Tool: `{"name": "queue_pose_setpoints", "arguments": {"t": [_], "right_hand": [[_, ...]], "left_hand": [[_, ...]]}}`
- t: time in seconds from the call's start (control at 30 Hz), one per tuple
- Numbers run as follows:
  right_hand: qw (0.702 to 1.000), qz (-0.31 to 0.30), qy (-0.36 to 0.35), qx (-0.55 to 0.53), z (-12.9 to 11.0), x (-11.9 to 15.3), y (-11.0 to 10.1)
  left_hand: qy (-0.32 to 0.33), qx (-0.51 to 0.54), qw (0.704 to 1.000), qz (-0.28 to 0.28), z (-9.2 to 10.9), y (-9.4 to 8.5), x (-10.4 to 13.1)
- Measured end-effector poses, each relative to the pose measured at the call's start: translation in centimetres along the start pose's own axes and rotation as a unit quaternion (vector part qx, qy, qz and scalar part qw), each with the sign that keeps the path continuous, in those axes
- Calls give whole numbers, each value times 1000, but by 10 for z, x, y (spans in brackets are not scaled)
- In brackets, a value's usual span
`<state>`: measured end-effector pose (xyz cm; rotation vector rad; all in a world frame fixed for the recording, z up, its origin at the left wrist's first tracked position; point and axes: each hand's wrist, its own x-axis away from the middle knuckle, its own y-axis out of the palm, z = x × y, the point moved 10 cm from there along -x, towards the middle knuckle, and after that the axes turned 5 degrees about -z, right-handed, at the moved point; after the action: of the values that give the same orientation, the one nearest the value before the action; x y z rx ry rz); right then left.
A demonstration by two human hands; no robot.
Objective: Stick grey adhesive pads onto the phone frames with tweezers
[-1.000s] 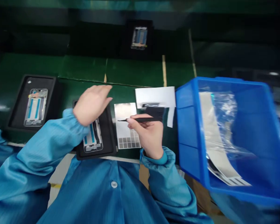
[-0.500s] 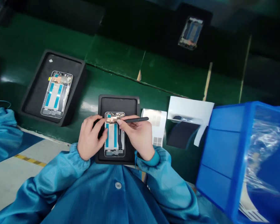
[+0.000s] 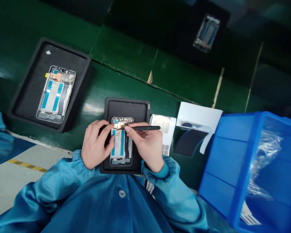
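An opened smartphone (image 3: 118,142) lies face down in a small black foam tray (image 3: 140,110), its circuit board, copper-coloured area and two blue strips exposed. My left hand (image 3: 95,142) rests along its left side, fingers apart, with the index fingertip touching near the upper left of the board. Between the thumb and fingers of my right hand (image 3: 147,144) is a slim black pen-shaped tool (image 3: 146,127). Its back end points right; the working tip is hidden by my fingers over the board's upper part.
To the left, a larger black tray (image 3: 24,94) holds another opened phone (image 3: 55,95). Right of my tray lie a sticker sheet (image 3: 168,124), a white sheet (image 3: 199,113) and a dark film (image 3: 190,140). A blue bin (image 3: 225,165) with clear plastic stands far right. A neighbour's blue sleeve (image 3: 0,145) shows at left.
The view has shifted slightly, so my tray and hands appear a little further right. Both hands stay at the board's upper part, and the right still holds the black tool.
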<state>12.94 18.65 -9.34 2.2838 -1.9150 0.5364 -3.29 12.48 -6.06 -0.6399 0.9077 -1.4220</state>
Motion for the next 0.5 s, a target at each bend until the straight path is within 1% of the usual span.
{"name": "queue_pose_setpoints", "arguments": {"t": [0.5], "right_hand": [[999,12,-14,34,0,1,-2]], "left_hand": [[7,-10,1000,2,2,0,1]]}}
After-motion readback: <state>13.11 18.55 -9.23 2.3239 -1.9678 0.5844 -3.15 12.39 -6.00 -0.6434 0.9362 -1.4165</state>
